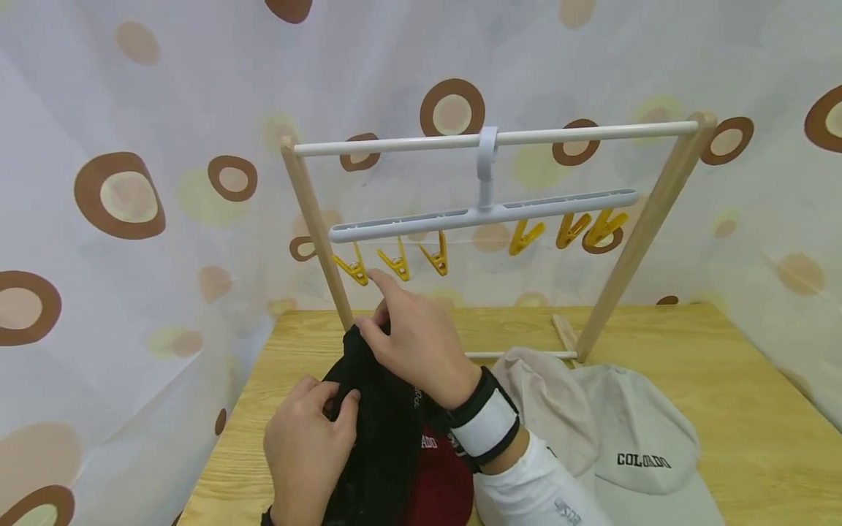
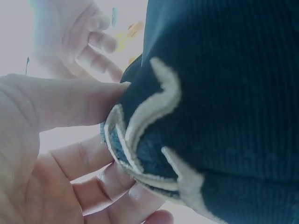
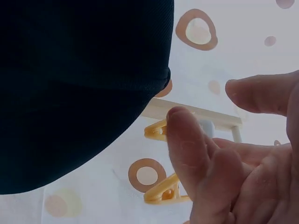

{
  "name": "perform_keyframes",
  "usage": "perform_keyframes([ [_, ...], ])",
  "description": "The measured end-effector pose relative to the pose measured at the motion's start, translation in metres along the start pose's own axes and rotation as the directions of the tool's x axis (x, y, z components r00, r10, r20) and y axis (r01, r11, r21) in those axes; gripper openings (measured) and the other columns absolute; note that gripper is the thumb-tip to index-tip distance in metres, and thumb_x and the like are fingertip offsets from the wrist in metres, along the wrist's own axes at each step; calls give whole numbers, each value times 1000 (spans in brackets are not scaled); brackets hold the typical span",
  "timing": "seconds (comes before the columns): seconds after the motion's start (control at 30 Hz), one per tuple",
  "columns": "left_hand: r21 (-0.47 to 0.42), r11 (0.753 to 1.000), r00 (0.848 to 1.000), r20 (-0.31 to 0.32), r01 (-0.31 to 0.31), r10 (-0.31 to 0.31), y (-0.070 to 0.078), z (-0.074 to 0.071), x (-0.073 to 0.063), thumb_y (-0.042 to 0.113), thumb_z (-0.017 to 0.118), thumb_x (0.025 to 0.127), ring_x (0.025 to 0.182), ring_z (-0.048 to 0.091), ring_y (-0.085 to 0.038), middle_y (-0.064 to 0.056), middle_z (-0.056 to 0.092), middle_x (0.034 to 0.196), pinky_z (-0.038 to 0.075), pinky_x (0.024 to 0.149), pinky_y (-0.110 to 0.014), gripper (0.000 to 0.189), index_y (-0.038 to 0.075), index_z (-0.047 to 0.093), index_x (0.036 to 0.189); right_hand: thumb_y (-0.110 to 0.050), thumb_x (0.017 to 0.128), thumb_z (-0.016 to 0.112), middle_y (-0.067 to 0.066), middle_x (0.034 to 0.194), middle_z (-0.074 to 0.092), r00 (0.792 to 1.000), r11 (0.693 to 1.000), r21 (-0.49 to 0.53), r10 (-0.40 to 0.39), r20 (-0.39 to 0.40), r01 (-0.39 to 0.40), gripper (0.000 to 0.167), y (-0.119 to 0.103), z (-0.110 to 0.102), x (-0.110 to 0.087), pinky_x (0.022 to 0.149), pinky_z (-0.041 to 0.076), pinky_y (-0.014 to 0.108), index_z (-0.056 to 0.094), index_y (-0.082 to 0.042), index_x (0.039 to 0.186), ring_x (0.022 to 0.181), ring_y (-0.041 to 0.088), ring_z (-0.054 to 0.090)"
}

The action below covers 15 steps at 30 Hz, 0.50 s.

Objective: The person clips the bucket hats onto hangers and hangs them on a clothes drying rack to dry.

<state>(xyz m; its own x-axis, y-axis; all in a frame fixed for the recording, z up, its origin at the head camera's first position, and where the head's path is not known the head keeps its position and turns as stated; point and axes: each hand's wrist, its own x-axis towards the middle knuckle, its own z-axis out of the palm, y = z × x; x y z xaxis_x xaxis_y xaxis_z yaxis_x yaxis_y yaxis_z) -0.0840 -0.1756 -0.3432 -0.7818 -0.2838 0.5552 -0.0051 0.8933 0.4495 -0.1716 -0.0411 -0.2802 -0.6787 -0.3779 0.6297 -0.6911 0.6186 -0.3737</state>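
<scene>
A black cap is pinched by my left hand, thumb on one side and fingers on the other. White embroidery on its dark cloth shows beside the thumb in the left wrist view. My right hand is at the cap's top edge, index finger stretched up near the leftmost yellow clip. The right wrist view has its thumb and fingers spread apart with nothing gripped between them. Several yellow clips hang under a pale grey-blue hanger, with no cap in them.
A rack with a white top bar and wooden legs carries the hanger. On the wooden table lie a red cap, partly covered by the black one, a beige cap and a pale grey cap. Patterned curtain hangs behind.
</scene>
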Motion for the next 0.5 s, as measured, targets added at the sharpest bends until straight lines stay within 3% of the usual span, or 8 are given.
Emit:
perform_keyframes([
  [0.5,-3,999,997,62,51,-51,-3,2,1,22,80,81,55,48,-10,0,55,68,35,54,-24,15,9,75,76,-22,94,64,-1,64,64,995,994,55,87,41,-89,57,0,13,25,42,32,21,45,0,143,45,6,46],
])
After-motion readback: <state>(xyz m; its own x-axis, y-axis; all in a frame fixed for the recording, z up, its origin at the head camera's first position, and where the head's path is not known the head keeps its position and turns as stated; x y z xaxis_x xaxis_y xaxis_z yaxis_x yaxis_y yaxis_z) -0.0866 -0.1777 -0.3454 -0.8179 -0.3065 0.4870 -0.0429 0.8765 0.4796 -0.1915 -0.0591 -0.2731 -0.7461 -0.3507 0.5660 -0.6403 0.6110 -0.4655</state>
